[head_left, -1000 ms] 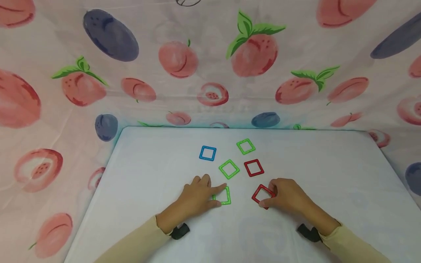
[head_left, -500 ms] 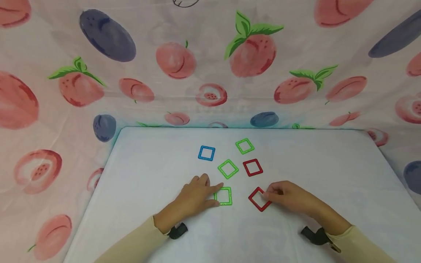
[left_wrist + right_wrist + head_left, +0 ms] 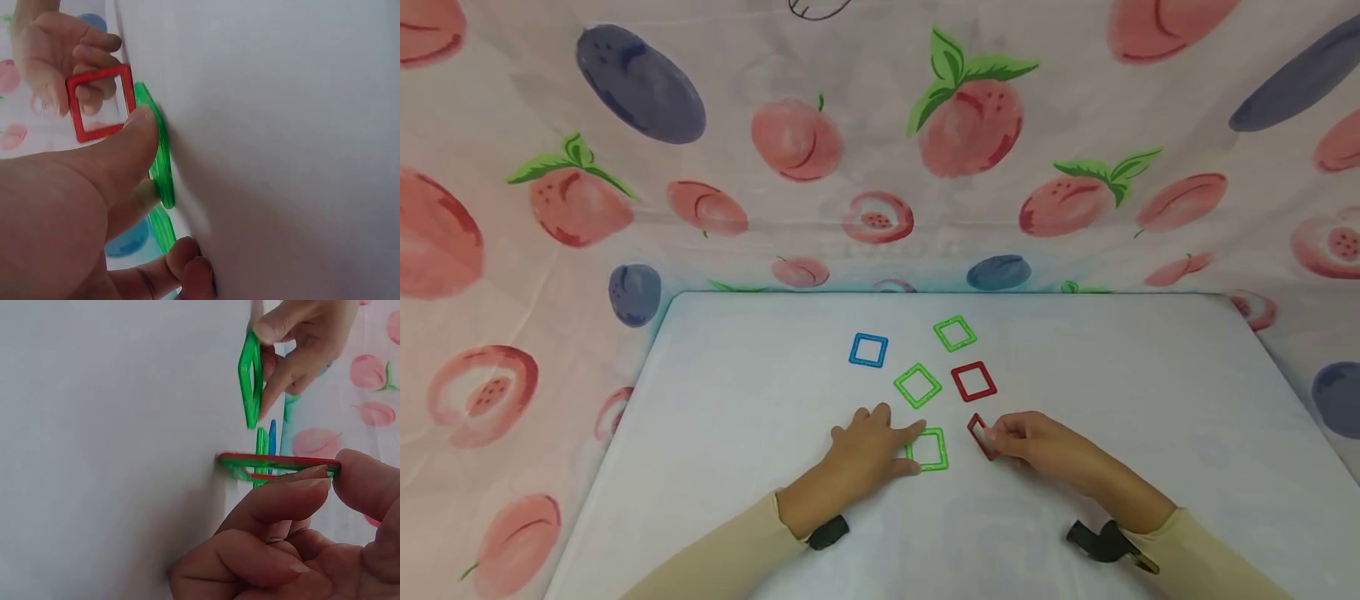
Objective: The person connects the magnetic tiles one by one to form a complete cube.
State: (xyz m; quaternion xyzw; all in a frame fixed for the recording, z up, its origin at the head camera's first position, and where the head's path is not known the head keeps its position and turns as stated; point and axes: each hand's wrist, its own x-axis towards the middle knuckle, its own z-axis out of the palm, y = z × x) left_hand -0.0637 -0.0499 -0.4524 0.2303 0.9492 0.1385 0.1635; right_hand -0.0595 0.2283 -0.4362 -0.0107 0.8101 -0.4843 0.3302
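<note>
My left hand (image 3: 861, 450) pinches a green square tile frame (image 3: 945, 450) between thumb and index finger, low over the white table. In the left wrist view this green tile (image 3: 164, 156) appears nearly edge-on, the thumb against one side. To its right, my right hand (image 3: 1045, 437) holds a red square tile frame (image 3: 979, 442) by one edge with thumb and fingertips. The red tile is tipped up steeply, its open middle facing the green one in the left wrist view. A small gap separates the two tiles in the head view.
Behind the hands lie a blue tile (image 3: 853, 348), a green tile (image 3: 928, 397), another green tile (image 3: 962, 345) and a red tile (image 3: 981, 395), all on the white table (image 3: 737, 375). A fruit-patterned cloth (image 3: 737, 150) hangs around its back and sides.
The right hand has tipped the red tile up from lying nearly flat and shifted it left. My left hand has slid right with the green tile, narrowing the gap between them.
</note>
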